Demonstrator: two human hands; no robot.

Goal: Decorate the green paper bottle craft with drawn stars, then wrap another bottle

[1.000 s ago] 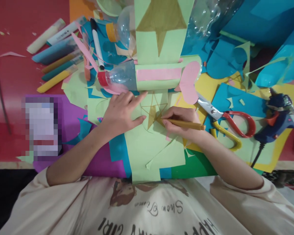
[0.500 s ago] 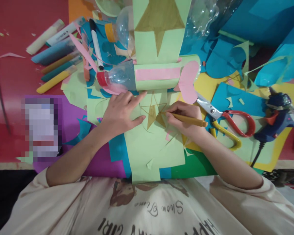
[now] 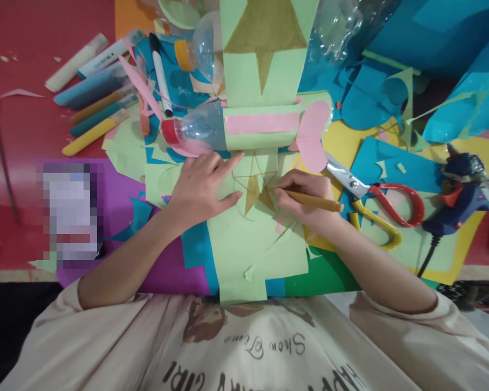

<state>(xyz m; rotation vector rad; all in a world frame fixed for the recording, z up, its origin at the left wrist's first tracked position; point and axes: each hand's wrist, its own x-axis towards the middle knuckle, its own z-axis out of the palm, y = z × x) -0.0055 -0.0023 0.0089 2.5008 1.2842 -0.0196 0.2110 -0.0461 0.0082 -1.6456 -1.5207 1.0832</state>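
Observation:
My right hand grips a brown felt-tip marker, its tip against the right side of a star outlined on light green paper. The star's two lower points are coloured brown; its upper part is bare outline. My left hand lies flat on the paper left of the star, fingers apart, holding nothing. Just beyond both hands lies a plastic bottle with a red cap, wrapped in green and pink paper. Behind it a green sheet carries a larger, filled brown star.
Scissors with red and yellow handles lie right of my right hand, and a blue glue gun beyond them. Several markers and a second bottle are at the back left. A phone rests on purple paper at left.
The marker's back end has shifted very slightly left in my right hand. My left hand stays in place.

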